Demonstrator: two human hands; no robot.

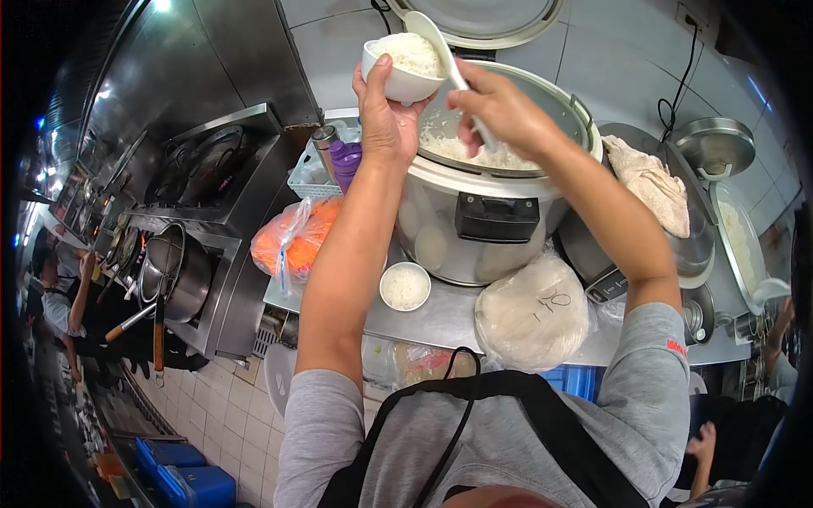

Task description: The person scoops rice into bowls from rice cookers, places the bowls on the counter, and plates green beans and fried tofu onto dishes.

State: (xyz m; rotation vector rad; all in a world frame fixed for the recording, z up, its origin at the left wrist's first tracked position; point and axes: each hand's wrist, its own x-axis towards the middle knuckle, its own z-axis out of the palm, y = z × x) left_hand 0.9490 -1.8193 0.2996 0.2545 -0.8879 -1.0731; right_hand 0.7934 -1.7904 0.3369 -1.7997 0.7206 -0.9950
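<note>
My left hand (391,114) holds up a white bowl (406,85) heaped with white rice. Fingers of my right hand (500,110) are closed round a white rice paddle (434,41), whose flat end touches the rice at the bowl's right rim. Beneath both hands is a large steel rice cooker (440,241), open, with loose rice inside. A second small bowl of rice (405,286) stands on the steel counter in front of the cooker.
Left of the cooker are a purple container (345,161) and a bag of orange pieces (296,241). A wrapped round package (533,315) lies in front. A cloth (648,182) drapes at right. Stoves (207,165) stand left; other people are at both edges.
</note>
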